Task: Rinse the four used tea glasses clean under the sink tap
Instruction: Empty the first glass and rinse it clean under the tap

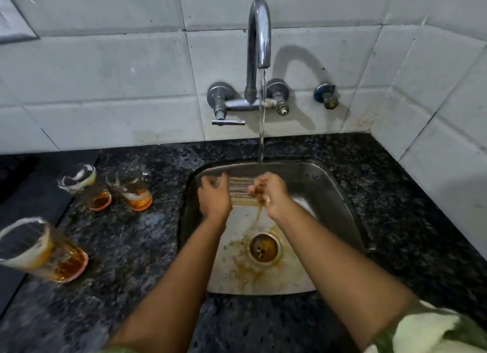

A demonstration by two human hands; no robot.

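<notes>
Water runs from the tap (pixel 259 33) into the sink (pixel 332 191). Left hand (pixel 214 197) grips one end of a glass (pixel 241 191), held sideways over the sink's back edge; right hand (pixel 268 193) curls around its other end. Three used glasses (pixel 87 186) wait on the worktop's (pixel 137 242) left side.

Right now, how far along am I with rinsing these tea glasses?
None looks finished. One glass is in hand: left hand and right hand hold it sideways over the sink, brown tea trickling toward the drain, with the tap running. Three glasses with tea dregs wait on the counter.
</notes>
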